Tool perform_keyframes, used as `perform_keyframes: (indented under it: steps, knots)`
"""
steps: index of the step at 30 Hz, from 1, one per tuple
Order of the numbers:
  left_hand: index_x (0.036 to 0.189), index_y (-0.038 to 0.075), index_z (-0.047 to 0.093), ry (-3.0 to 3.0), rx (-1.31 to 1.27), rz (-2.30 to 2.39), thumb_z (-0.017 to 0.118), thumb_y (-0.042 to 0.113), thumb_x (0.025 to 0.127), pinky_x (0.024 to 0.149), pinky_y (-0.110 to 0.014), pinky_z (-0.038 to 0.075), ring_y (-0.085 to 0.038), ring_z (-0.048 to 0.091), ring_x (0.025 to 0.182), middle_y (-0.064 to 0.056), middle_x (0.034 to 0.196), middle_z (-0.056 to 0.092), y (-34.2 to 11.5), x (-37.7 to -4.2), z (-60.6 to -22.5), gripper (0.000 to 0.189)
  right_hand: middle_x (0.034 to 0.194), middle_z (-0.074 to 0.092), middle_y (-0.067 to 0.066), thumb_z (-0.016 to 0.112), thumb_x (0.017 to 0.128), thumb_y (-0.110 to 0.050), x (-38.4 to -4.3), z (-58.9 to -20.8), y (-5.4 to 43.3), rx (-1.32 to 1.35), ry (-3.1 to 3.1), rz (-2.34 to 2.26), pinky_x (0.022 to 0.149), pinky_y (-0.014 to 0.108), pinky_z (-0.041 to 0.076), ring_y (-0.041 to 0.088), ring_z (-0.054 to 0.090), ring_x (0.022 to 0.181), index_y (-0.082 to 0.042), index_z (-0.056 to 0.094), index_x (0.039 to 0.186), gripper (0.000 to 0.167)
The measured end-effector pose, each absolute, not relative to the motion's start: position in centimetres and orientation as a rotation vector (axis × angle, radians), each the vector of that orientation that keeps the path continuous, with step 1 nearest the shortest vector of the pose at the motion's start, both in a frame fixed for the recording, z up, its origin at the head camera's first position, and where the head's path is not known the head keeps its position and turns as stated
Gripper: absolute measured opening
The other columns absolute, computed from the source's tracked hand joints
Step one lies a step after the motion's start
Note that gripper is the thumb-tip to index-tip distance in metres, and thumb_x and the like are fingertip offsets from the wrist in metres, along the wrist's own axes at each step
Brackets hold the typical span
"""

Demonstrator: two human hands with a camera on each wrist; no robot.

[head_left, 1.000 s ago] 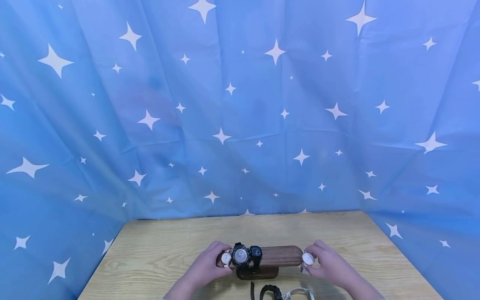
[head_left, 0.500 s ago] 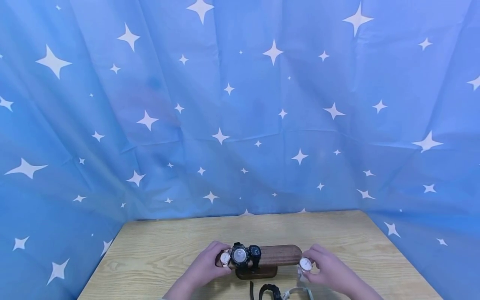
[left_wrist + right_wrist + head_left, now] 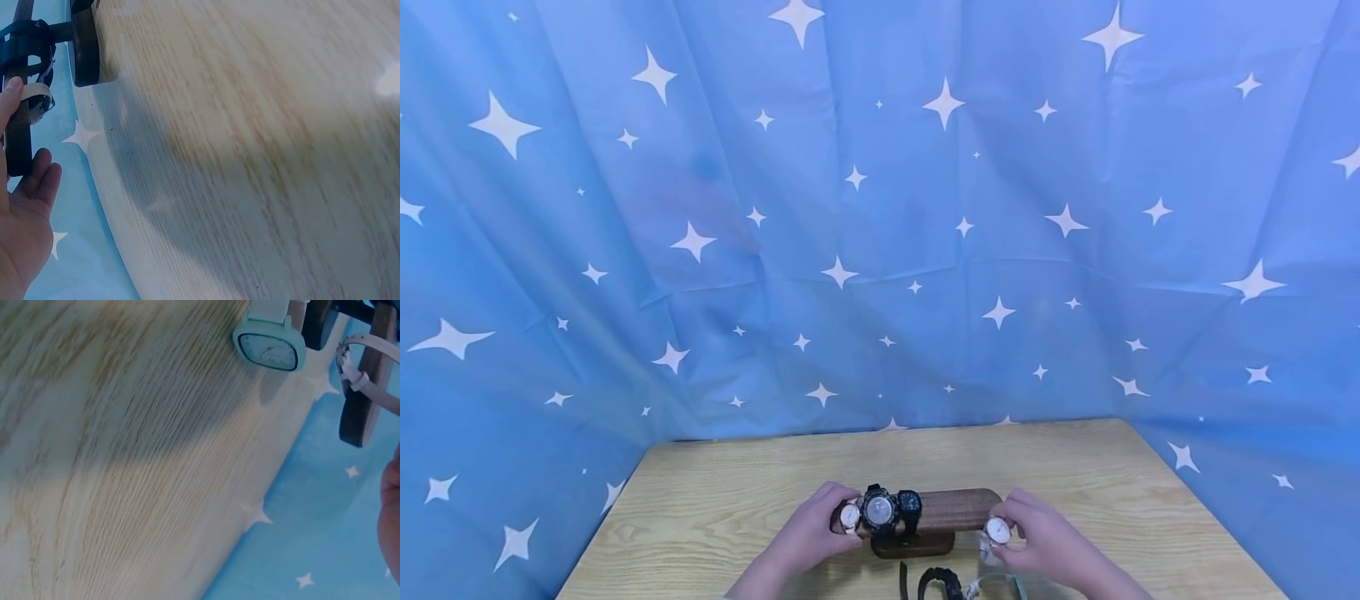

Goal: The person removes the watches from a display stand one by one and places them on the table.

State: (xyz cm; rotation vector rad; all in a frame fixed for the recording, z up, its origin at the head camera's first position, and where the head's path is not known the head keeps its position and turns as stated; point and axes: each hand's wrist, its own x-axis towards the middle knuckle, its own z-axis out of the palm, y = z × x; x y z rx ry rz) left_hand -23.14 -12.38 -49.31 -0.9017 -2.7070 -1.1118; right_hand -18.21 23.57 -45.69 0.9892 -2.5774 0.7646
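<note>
A dark wooden watch stand carries a white-faced watch, a bulky black watch and a square black watch on its left half. My left hand grips the bar's left end, thumb by the pale strap in the left wrist view. At the right end, my right hand pinches another white-faced watch. Its light strap loops around the bar in the right wrist view, where only the edge of that hand shows.
On the wooden table, in front of the stand, lie a black watch strap and a light watch with a mint-green case. A blue star-patterned cloth hangs behind and on both sides.
My right hand has moved left with the white-faced watch, bringing it over the bar's right end. The left hand stays on the left end.
</note>
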Motion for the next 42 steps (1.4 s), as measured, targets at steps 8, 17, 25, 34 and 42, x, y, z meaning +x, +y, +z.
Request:
perform_keyframes:
  steps: [8,17,25,34,42]
  knots:
    - [0.119,0.018,0.057,-2.71,-0.896,-1.128,0.08,0.023,0.072,0.081,-0.029,0.048,-0.009,0.054,0.094,0.005,0.111,0.054,-12.4,-23.3,-49.4,0.053,0.086,0.047,-0.017,0.077,0.071,-0.014,-18.3,-45.6,22.5,1.008,-2.545,0.785,0.059,0.02,0.046,-0.001,0.046,0.074,-0.015,0.063,0.096,0.029]
    - [0.121,0.018,0.057,-2.728,-0.877,-1.146,0.079,0.025,0.072,0.081,-0.029,0.048,-0.008,0.053,0.094,0.006,0.111,0.054,-12.4,-23.2,-49.4,0.055,0.089,0.049,-0.017,0.077,0.072,-0.016,-18.2,-45.5,21.3,1.019,-2.58,0.834,0.062,0.02,0.048,-0.002,0.048,0.077,-0.011,0.064,0.099,0.03]
    - [0.121,0.018,0.057,-2.732,-0.876,-1.131,0.079,0.027,0.071,0.082,-0.029,0.048,-0.008,0.054,0.095,0.007,0.111,0.054,-12.5,-23.3,-49.6,0.055,0.089,0.047,-0.016,0.075,0.076,-0.019,-18.0,-45.3,20.8,1.058,-2.614,0.927,0.06,0.018,0.047,-0.002,0.046,0.075,-0.009,0.063,0.101,0.03]
    - [0.121,0.016,0.057,-2.711,-0.894,-1.124,0.08,0.026,0.072,0.083,-0.031,0.048,-0.009,0.054,0.096,0.005,0.111,0.054,-12.5,-23.2,-49.5,0.055,0.083,0.043,-0.017,0.072,0.08,-0.029,-17.8,-45.1,19.8,1.045,-2.71,0.968,0.056,0.016,0.042,-0.002,0.041,0.069,-0.009,0.063,0.105,0.033]
    - [0.122,0.016,0.057,-2.713,-0.899,-1.126,0.08,0.027,0.072,0.082,-0.03,0.048,-0.009,0.054,0.095,0.005,0.111,0.054,-12.5,-23.2,-49.4,0.055,0.089,0.05,-0.018,0.073,0.08,-0.023,-17.8,-45.2,18.8,1.082,-2.691,1.002,0.062,0.019,0.046,-0.002,0.047,0.075,-0.016,0.061,0.103,0.027]
